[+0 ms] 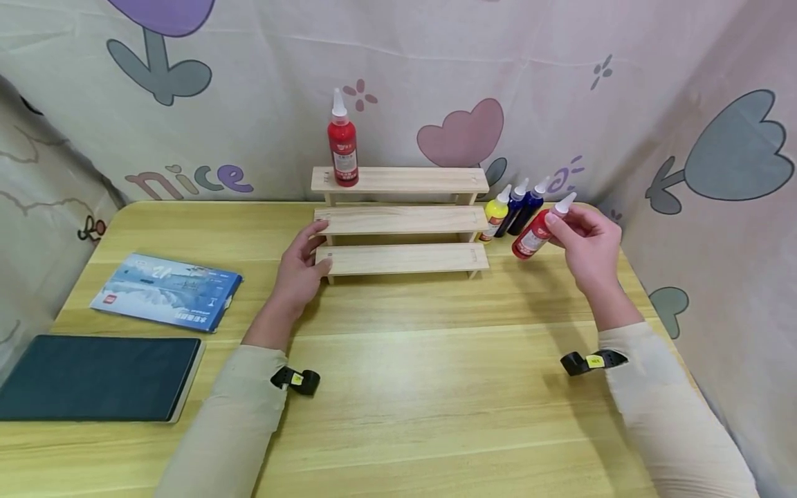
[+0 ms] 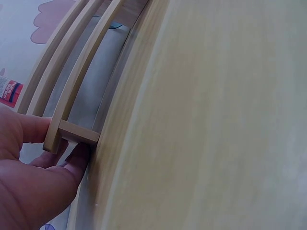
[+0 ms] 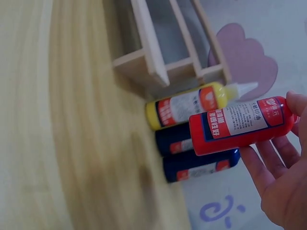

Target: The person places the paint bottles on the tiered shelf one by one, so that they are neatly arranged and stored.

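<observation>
Red leads here: the slim red plastic bottle with a white cone nozzle (image 1: 533, 236) flashes a red, white and navy label, and there's its colour match, a second red white-tipped plastic bottle (image 1: 344, 144)! Now yellow, the white-tipped yellow plastic bottle (image 1: 494, 216); deep blue next, two dark blue plastic bottles (image 3: 201, 171); pale blond on the three-tier wooden stand (image 1: 405, 220), streaked yellow grain across the wood-look table (image 1: 405, 366), purple, pink and grey-blue flowers over the off-white cloth backdrop (image 1: 292, 90)
</observation>
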{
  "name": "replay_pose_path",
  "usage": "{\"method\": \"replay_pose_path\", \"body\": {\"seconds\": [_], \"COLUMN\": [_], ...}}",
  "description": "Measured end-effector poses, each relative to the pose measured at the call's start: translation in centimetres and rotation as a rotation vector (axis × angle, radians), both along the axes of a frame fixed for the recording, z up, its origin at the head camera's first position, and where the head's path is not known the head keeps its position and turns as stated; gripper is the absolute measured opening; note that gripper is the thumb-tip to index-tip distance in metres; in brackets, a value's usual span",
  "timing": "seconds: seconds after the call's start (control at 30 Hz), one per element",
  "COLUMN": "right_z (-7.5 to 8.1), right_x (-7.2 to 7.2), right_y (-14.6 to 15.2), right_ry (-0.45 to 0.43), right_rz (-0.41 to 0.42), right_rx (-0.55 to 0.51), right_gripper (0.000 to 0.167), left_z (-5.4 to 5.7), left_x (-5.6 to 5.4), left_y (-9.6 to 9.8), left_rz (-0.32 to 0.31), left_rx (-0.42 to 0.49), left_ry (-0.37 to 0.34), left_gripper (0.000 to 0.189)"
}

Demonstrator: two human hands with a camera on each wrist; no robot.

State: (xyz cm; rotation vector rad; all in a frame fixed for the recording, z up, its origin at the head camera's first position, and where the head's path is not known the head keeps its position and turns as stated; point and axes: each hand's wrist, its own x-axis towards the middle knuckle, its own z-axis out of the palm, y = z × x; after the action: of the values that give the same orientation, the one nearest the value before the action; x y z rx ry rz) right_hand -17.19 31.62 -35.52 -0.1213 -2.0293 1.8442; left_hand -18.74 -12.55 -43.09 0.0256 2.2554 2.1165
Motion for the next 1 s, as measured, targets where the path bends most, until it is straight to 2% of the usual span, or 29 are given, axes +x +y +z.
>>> {"method": "replay_pose_path", "body": {"seconds": [0.23, 0.47, 0.73, 1.0], "right_z": [1.8, 3.9, 5.9, 7.5], "right_x": [0.0, -0.8, -2.9, -5.0], "right_y": [-1.0, -2.3, -4.3, -6.1], "right_ry": [0.065, 0.068, 0.126, 0.097], "right_rz": [0.058, 0.101, 0.15, 0.144], "right_rx": [0.013, 0.024, -0.032, -0.038], "right_gripper": [0.033, 0.033, 0.029, 0.029], "left_z": [-0.2, -0.2, -0.2, -0.2], "left_x": [-0.1, -0.1, 0.0, -0.1], "left_y": [0.1, 0.1, 0.0, -0.1], "left_rz": [0.002, 0.003, 0.002, 0.01], "left_rx": [0.002, 0.015, 0.018, 0.009], "left_ry": [0.003, 0.0, 0.013, 0.007], "left_gripper": [0.068, 0.067, 0.067, 0.068]}}
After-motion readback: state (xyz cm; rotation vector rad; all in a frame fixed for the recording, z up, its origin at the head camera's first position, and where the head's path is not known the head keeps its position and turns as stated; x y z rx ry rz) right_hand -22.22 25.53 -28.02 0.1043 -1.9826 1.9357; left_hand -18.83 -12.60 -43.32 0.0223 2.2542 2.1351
